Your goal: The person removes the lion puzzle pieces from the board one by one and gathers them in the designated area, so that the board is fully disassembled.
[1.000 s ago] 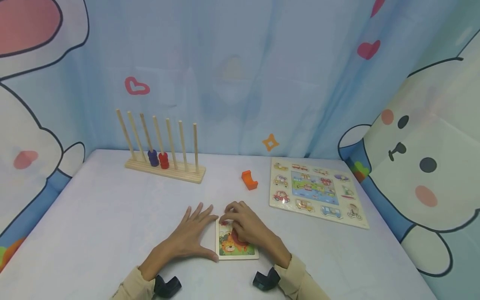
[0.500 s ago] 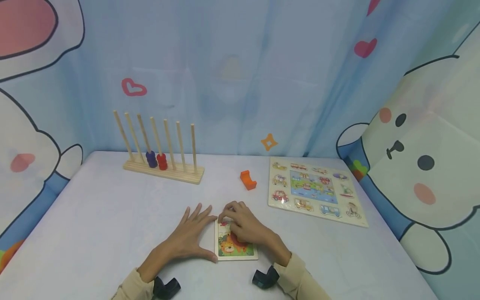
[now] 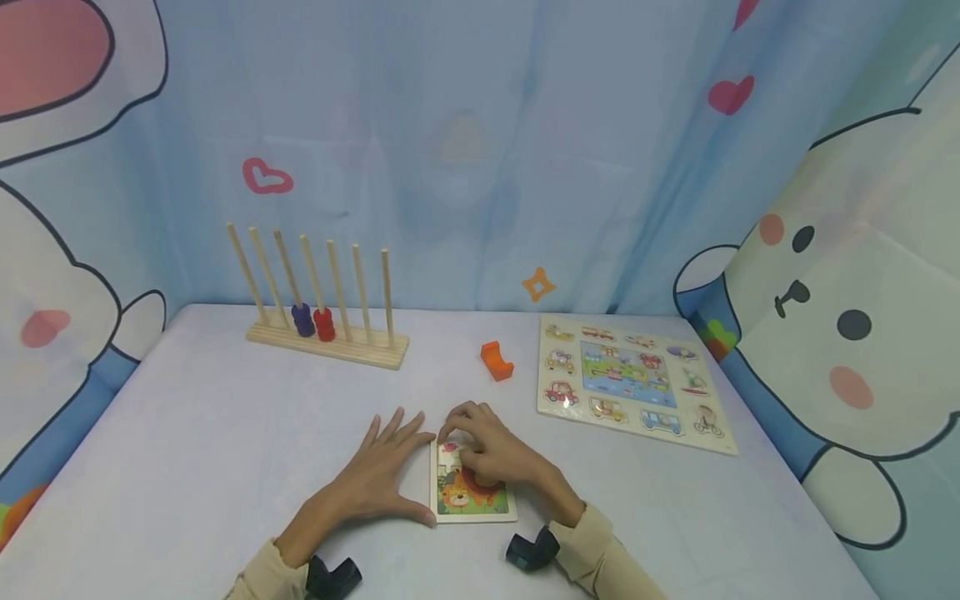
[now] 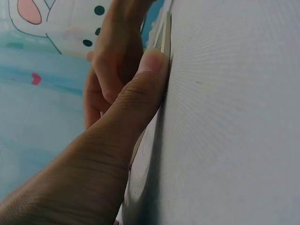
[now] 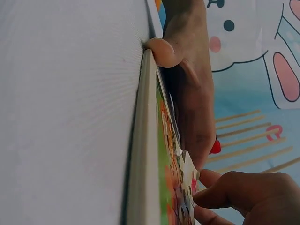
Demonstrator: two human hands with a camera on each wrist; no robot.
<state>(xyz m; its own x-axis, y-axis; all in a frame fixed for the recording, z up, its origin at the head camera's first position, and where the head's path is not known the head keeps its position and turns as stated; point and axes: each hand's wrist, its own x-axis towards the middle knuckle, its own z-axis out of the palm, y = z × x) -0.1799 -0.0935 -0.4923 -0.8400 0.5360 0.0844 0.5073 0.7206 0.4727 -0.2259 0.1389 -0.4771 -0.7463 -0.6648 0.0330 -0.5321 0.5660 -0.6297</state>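
A small wooden lion jigsaw puzzle [image 3: 476, 503] lies on the white table between both hands. My left hand [image 3: 378, 475] has its fingers spread, with the thumb and index fingertip at the puzzle frame's left corners. In the left wrist view its thumb [image 4: 152, 63] presses against the frame's edge. My right hand [image 3: 497, 450] bends over the puzzle's upper part and hides its upper right. Its fingers pinch a pale jigsaw piece [image 5: 188, 166] with a pink mark, which sticks up tilted from the board in the right wrist view.
An orange curved block [image 3: 497, 361] lies beyond the hands. At the back left stands a wooden peg rack [image 3: 330, 345] with blue beads [image 3: 303, 320] and red beads [image 3: 324, 324]. A vehicle puzzle board [image 3: 637, 375] lies to the right. A blue cartoon curtain [image 3: 465, 167] hangs behind.
The right hand's fingers have shifted slightly over the puzzle's upper left, so more of the pink-marked piece shows. The left hand keeps its place, and the head view has drifted a little.
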